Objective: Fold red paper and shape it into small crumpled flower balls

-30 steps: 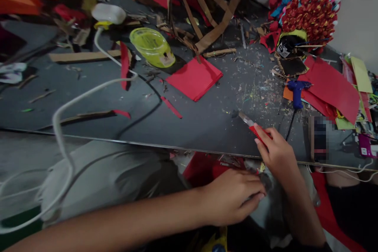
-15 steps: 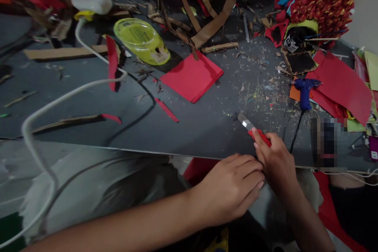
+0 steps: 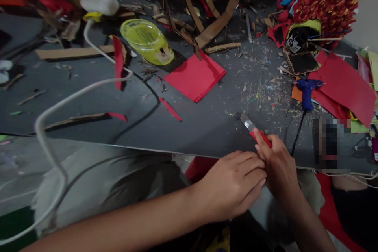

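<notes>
My right hand [image 3: 277, 163] is closed round a red utility knife [image 3: 254, 131] whose steel blade points up and left over the near edge of the dark table [image 3: 206, 126]. My left hand [image 3: 234, 185] lies just left of it, fingers curled and touching the right hand at the table edge; what it holds, if anything, is hidden. A stack of red paper squares [image 3: 195, 76] lies on the table further back.
A blue glue gun [image 3: 307, 90] with its black cord lies right of the knife, next to big red sheets [image 3: 345, 86]. A yellow-green plastic lid [image 3: 146, 39], cardboard strips [image 3: 215, 4], a white cable [image 3: 73, 98] and a red flower decoration [image 3: 321, 4] crowd the back. Paper scraps litter the surface.
My left hand has risen from below the table edge to meet my right hand. The knife has stayed at about the same spot on the table edge.
</notes>
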`<state>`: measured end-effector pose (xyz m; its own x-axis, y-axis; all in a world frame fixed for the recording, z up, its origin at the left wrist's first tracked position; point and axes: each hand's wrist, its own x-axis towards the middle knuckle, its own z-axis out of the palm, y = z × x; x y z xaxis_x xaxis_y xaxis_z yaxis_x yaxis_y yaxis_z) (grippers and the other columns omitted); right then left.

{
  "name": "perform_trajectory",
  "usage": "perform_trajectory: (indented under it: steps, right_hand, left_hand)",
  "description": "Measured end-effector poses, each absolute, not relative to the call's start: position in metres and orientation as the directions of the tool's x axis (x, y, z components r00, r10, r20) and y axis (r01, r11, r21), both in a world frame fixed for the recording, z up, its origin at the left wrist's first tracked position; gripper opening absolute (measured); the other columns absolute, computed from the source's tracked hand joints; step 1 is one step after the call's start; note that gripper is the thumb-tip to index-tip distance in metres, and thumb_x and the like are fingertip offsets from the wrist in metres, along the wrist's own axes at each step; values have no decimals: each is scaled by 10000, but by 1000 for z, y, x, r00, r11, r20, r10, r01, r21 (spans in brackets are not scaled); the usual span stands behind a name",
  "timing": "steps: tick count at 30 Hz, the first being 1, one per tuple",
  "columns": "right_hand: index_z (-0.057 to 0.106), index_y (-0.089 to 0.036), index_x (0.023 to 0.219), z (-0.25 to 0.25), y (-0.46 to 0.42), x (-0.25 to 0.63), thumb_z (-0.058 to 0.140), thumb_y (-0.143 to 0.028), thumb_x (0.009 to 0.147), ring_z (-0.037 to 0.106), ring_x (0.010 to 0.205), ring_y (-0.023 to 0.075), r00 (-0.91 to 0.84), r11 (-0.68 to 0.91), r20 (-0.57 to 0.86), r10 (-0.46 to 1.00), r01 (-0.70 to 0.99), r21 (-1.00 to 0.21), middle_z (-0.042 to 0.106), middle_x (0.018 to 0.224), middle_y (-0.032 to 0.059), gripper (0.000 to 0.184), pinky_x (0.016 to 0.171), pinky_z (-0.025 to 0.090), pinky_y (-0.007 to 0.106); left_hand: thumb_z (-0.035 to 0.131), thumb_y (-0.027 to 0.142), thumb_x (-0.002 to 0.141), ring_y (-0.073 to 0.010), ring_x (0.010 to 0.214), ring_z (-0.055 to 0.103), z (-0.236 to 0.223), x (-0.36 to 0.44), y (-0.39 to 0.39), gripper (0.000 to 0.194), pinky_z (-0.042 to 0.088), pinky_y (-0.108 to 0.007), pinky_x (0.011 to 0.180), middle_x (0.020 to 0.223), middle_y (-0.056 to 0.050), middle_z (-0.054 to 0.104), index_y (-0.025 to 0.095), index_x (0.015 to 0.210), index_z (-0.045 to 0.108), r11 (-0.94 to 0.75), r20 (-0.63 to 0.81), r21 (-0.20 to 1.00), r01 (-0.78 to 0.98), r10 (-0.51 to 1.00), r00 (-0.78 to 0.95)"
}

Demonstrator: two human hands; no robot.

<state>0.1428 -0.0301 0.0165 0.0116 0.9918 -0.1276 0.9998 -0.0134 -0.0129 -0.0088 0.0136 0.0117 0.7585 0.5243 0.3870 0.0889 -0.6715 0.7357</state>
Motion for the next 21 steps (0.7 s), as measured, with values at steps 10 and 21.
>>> perform_trajectory:
  steps: [10, 21]
  right_hand:
    - [475, -304, 1327, 14, -30, 143, 394, -222, 916, 595, 755, 184, 20, -27, -104, 994, 998, -60, 604, 912, 72, 427, 488, 468, 248]
    - [482, -253, 1338, 14, -28, 145, 397, -208, 927, 578, 761, 168, 20, -21, -26, 999, 998, -52, 581, 888, 67, 421, 582, 498, 258]
  left_hand:
    - [395, 168, 916, -201, 855, 627, 10, -8, 15, 261, 538, -348, 747, 880, -78, 682, 125, 853, 646, -693, 397, 714, 95, 513, 761]
    - [409, 160, 911, -199, 882, 637, 8, -6, 18, 239, 549, -343, 783, 904, -71, 692, 123, 862, 639, -701, 424, 708, 84, 517, 744]
